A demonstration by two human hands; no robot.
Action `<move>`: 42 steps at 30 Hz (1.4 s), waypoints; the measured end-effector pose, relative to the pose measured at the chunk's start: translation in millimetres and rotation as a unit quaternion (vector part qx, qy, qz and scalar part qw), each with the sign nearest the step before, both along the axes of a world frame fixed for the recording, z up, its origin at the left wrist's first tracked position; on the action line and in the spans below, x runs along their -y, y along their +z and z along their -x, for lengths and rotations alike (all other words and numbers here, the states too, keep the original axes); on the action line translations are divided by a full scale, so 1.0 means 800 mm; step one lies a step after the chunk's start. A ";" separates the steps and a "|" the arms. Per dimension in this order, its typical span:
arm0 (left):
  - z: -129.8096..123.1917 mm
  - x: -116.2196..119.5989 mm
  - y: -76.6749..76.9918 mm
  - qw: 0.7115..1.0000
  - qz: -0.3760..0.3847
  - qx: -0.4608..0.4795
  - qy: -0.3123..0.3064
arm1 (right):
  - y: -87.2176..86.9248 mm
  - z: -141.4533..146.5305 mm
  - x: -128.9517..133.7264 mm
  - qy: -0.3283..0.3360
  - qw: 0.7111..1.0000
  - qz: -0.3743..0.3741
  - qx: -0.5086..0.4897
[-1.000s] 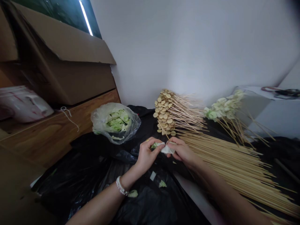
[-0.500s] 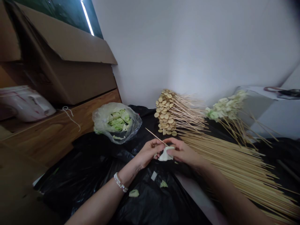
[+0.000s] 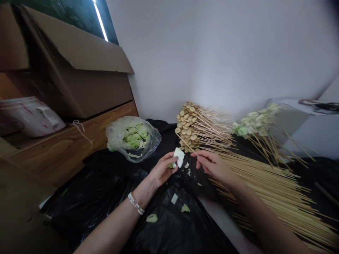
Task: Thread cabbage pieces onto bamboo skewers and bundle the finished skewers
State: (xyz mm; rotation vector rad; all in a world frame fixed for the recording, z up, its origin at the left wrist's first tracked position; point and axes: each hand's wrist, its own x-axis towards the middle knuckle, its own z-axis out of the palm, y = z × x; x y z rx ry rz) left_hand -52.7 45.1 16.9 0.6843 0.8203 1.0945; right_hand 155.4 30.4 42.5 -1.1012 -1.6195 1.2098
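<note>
A white and pale green cabbage piece [image 3: 179, 157] is pinched in my left hand [image 3: 163, 170], which wears a beaded bracelet. Just to its right, my right hand [image 3: 210, 164] holds a thin wooden skewer [image 3: 185, 141] between thumb and fingers, its tip pointing up and to the left. Skewer and cabbage piece are apart. Beyond my hands lies a pile of skewers with round pale slices [image 3: 187, 123]. A clear plastic bag [image 3: 119, 135] of cabbage leaves [image 3: 135, 136] sits to the left. Long bare skewers [image 3: 267, 190] lie beside my right forearm.
Black plastic sheeting [image 3: 106, 197] with loose cabbage scraps [image 3: 152, 218] covers the surface. Skewered cabbage [image 3: 256, 121] leans on a white box [image 3: 299, 130] at right. At left are a cardboard box [image 3: 97, 88] and a stained white jug [image 3: 34, 116].
My hands have moved apart. The cabbage piece stays in my left hand and shows more openly, while my right hand has shifted slightly right and up with the skewer.
</note>
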 end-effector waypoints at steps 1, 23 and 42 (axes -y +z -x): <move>0.001 -0.002 0.000 1.000 0.016 0.020 0.009 | 0.002 -0.002 0.001 0.007 1.000 -0.002 0.011; 0.012 -0.012 -0.002 0.977 0.108 0.166 0.073 | -0.008 -0.011 0.029 0.078 0.981 -0.058 0.165; 0.012 -0.013 0.001 0.969 0.118 0.188 0.109 | -0.026 -0.005 0.029 0.054 0.972 -0.111 0.201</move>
